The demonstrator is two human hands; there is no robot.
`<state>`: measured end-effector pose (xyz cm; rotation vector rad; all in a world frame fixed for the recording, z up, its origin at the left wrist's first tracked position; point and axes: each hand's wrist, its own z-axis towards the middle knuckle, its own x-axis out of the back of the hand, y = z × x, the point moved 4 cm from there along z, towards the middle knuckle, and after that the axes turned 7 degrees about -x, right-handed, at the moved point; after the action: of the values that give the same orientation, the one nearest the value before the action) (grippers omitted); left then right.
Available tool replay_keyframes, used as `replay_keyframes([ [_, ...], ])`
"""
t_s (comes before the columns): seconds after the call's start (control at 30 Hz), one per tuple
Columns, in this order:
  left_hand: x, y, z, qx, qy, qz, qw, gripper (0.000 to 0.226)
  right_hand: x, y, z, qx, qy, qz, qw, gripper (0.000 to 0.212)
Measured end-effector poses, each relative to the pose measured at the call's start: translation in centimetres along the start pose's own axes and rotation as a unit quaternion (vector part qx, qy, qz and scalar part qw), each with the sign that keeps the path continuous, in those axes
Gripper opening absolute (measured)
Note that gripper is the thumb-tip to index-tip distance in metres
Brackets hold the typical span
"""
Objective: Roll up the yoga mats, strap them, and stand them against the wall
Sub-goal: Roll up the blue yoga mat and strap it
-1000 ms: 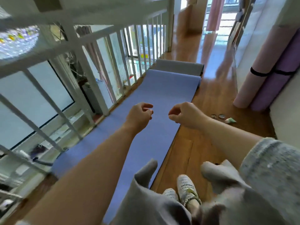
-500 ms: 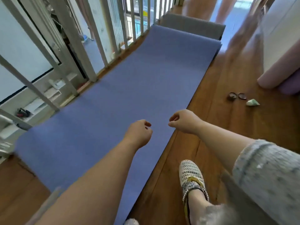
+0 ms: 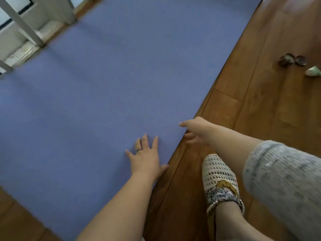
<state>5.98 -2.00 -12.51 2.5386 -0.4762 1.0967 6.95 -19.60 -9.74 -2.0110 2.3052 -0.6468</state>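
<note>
Glossy brown plank floor; white railing posts at upper left; small trinkets lie at right.

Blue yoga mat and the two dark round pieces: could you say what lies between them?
Head view: only bare wooden floor separates the blue yoga mat from the dark round pieces.

I can read no words, numbers, labels or brand marks anywhere here. The blue mat shows me a plain face with no print I can make out. The small things on the floor to the right of the blue mat are too blurred for me to tell any marking.
</note>
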Motion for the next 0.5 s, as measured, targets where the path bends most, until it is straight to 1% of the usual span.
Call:
replay_keyframes([
  [0.07,-0.6,0.3,0.0,-0.003,-0.005,0.012,1.0,0.108,-0.4,0.2,0.5,-0.008,-0.002,0.061,0.998,0.052],
  [0.13,-0.8,0.5,0.0,0.006,-0.001,0.007,1.0,0.111,-0.3,0.2,0.9,-0.008,0.015,0.112,0.994,0.047],
  [0.2,-0.6,0.7,-0.3,0.023,0.003,-0.008,1.0,0.111,0.0,-0.4,1.4,0.018,0.041,0.132,0.99,0.042],
  [0.27,-0.1,0.9,-0.8,0.037,0.001,-0.036,0.999,0.105,0.1,-1.6,1.0,0.06,0.071,0.106,0.99,0.039],
  [0.37,2.1,1.1,-1.4,0.057,-0.015,-0.09,0.994,0.088,0.3,-3.6,-0.8,0.118,0.096,0.059,0.987,0.024],
  [0.47,6.6,1.2,-2.3,0.073,0.0,-0.141,0.987,0.069,1.1,-6.4,-4.3,0.179,0.088,0.031,0.979,0.002],
  [0.5,8.7,1.2,-2.6,0.067,0.022,-0.165,0.984,0.064,1.4,-7.4,-5.9,0.199,0.075,0.026,0.977,0.006],
])
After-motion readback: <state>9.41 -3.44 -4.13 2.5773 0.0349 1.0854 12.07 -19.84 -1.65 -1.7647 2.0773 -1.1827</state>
